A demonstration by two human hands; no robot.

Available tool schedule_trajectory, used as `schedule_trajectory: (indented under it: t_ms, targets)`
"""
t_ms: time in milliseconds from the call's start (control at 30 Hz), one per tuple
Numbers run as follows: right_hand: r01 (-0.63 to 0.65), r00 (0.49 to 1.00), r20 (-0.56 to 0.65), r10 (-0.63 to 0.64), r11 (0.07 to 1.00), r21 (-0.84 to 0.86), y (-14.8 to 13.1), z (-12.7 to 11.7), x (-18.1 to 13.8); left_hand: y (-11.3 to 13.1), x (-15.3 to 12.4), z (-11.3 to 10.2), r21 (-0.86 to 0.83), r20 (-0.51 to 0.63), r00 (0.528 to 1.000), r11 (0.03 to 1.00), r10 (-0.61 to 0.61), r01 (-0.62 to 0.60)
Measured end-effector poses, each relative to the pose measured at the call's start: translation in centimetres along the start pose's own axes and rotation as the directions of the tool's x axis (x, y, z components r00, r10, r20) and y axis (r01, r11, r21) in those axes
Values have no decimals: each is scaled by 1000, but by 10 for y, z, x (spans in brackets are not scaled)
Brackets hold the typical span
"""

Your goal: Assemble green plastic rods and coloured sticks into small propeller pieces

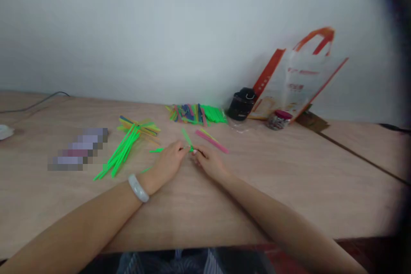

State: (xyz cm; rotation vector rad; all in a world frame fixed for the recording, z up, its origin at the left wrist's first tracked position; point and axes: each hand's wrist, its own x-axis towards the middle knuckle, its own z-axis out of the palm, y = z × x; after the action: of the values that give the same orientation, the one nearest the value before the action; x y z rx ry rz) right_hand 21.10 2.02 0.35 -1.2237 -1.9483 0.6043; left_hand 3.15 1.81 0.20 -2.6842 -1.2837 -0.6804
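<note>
Green strip (190,146) we find pinched at the fingertips between left hand (167,163) and right hand (210,162), both closed on it above the desk (272,180); loose green strips (120,154) lie left, mixed coloured sticks (195,114) beyond

Green plastic strips (120,154) lie left of the left hand (167,163), with a pink strip (212,141) and a bank of colored sticks (195,114) ahead of the right hand (210,163). A black canister (241,104), a jar (278,120) and a carrier bag (295,75) line the wall (160,30); the wooden surface (305,171) offers passage rightward.
</note>
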Motion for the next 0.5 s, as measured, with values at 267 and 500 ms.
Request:
schedule_trajectory:
  t_ms: [267, 500]
  targets:
    - [34, 999, -5, -34, 997, -67, -6, 0, -2, 0, -2, 1, 76, -5, 1000, 997, 17, -17]
    - [49, 999, 6, -48, 994, -101, -8, 1, -4, 1, -2, 2, 128, 9, 1000, 991, 23, -24]
